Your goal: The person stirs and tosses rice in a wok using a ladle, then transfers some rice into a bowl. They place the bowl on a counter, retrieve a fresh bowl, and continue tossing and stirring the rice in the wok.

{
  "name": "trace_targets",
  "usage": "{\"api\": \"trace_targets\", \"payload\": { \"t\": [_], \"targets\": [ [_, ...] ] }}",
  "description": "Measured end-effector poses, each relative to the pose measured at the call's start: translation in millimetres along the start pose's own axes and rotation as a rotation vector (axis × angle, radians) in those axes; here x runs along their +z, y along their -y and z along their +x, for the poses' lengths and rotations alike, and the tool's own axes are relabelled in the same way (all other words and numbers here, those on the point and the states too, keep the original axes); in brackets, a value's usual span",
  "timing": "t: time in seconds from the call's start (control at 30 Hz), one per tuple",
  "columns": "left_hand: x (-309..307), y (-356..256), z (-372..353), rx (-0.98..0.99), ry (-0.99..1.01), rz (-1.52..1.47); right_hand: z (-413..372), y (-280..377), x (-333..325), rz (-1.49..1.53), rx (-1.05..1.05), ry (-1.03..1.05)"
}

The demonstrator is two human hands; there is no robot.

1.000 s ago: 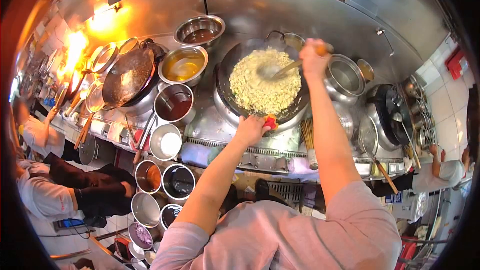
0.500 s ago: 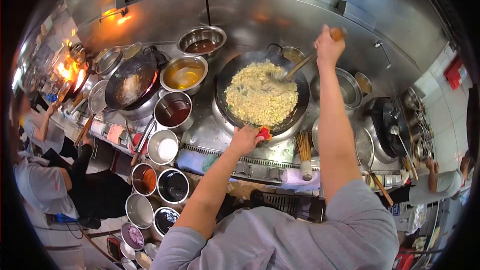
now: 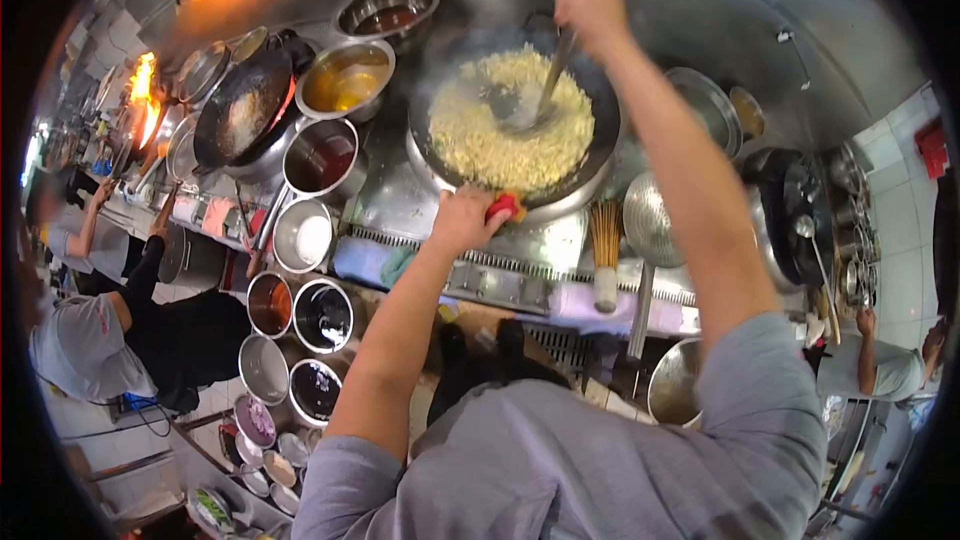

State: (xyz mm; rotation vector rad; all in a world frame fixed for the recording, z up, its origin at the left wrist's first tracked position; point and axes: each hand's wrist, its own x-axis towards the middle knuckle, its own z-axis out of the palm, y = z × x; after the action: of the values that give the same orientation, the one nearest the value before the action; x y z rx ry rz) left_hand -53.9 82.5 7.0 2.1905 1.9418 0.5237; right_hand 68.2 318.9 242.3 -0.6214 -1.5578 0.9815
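Observation:
A large dark wok (image 3: 600,130) holds a wide heap of pale yellow fried rice (image 3: 545,155), with some steam over it. My left hand (image 3: 468,220) grips a red and yellow cloth (image 3: 505,206) at the wok's near rim. Raised over the far right side of the wok, my right hand (image 3: 592,10) is wrapped round the wooden-ended handle of a metal ladle (image 3: 552,80). The ladle's head is down in the rice near the middle, partly blurred.
Metal bowls of sauce (image 3: 320,155) and oil (image 3: 347,80) stand left of the wok. A bamboo brush (image 3: 605,255) and a strainer (image 3: 652,220) lie right. Another wok (image 3: 245,120), flames (image 3: 145,100) and co-workers (image 3: 85,340) are at the left; another person (image 3: 880,365) is right.
The ladle is more upright and its head has moved left through the rice, opening a hollow there. My right hand has gone up and left in view. The whole view has shifted.

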Motion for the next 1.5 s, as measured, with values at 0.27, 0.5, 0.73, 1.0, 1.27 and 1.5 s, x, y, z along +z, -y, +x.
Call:
{"api": "trace_targets", "payload": {
  "t": [0.27,0.5,0.73,1.0,1.27,1.5],
  "targets": [
    [-3.7,13.6,14.9,0.120,0.044,-0.052,-88.7,-25.0,-1.1,-0.099,-0.261,-0.192],
    [-11.0,26.0,17.8,0.246,0.057,-0.035,-147.5,47.4,46.1,-0.194,-0.196,-0.307],
    [-9.0,6.2,11.7,0.334,-0.131,-0.152,-123.2,-0.8,1.8,0.110,-0.123,-0.672],
    [-75.8,-60.7,-52.5,0.286,0.019,-0.088,-100.5,149.4,8.0,0.257,0.316,-0.380],
    [-2.4,-32.1,-45.7,0.293,-0.192,-0.111,-112.8,53.3,41.2,-0.188,-0.067,-0.571],
    [-110.7,-79.1,-75.4,0.305,0.086,-0.055,-131.8,166.8,19.8,0.048,0.167,-0.302]
  ]
}}
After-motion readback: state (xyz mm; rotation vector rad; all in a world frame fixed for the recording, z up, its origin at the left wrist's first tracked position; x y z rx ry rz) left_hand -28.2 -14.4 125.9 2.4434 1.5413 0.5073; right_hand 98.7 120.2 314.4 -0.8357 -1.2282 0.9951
